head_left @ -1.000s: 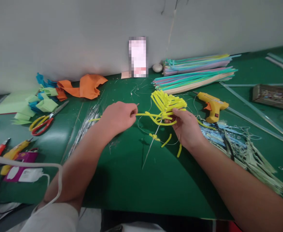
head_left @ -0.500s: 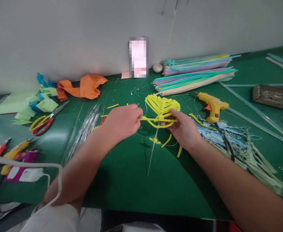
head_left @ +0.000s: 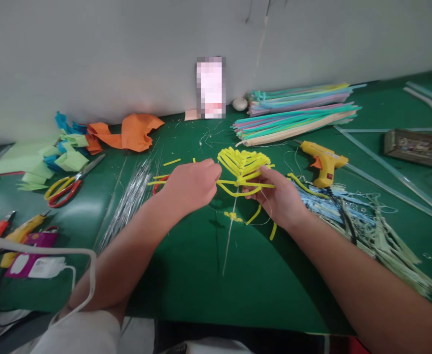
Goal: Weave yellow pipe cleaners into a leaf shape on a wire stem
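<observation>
My right hand (head_left: 279, 196) grips a fan of looped yellow pipe cleaners (head_left: 243, 164) held above the green table (head_left: 186, 275). A thin metal wire stem (head_left: 229, 236) hangs down from the fan. My left hand (head_left: 191, 184) pinches a yellow pipe cleaner strand (head_left: 227, 185) that runs across the base of the fan. Short yellow offcuts (head_left: 254, 215) lie on the table below my hands.
A yellow glue gun (head_left: 324, 161) lies right of my hands, beside a heap of pale cut strips (head_left: 370, 221). Bundled coloured pipe cleaners (head_left: 297, 113) sit at the back. Silver wires (head_left: 129, 199), scissors (head_left: 70, 184), paper scraps (head_left: 68, 152) and orange fabric (head_left: 130, 130) lie left.
My left hand moved right toward the fan, drawing the yellow strand in close. The fan shifted slightly left with my right hand.
</observation>
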`<action>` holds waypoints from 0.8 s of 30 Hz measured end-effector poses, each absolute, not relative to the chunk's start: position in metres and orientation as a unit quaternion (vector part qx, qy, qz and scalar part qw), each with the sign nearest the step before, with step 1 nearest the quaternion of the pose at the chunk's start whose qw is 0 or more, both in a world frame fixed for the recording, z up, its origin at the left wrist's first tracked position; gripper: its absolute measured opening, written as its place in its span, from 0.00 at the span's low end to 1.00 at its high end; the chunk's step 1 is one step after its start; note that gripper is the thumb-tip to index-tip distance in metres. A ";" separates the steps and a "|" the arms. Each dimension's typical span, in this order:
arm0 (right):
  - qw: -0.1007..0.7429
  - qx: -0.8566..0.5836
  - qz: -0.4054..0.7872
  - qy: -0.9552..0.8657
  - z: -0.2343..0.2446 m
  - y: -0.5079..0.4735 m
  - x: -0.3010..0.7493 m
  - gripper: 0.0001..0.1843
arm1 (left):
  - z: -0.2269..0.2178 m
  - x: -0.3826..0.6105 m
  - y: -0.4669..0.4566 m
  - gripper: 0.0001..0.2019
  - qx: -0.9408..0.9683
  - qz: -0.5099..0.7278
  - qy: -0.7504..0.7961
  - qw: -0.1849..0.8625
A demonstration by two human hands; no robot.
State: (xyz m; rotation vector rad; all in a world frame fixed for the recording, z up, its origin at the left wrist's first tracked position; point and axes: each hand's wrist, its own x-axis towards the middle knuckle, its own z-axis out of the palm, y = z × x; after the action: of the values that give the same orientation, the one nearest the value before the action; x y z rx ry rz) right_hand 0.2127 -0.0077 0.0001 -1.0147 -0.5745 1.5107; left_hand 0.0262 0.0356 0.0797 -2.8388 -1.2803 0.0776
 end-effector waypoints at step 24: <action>0.472 -0.327 0.779 -0.251 0.005 -0.006 0.221 0.10 | 0.085 0.021 0.036 0.04 -0.916 -0.001 -0.399 -0.037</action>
State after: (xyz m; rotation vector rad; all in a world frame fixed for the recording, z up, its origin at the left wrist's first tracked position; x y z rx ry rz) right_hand 0.2213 -0.0057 0.0049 -0.8006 -0.6143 1.9083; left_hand 0.0210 0.0361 0.0853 -2.9490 -1.2825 -0.0041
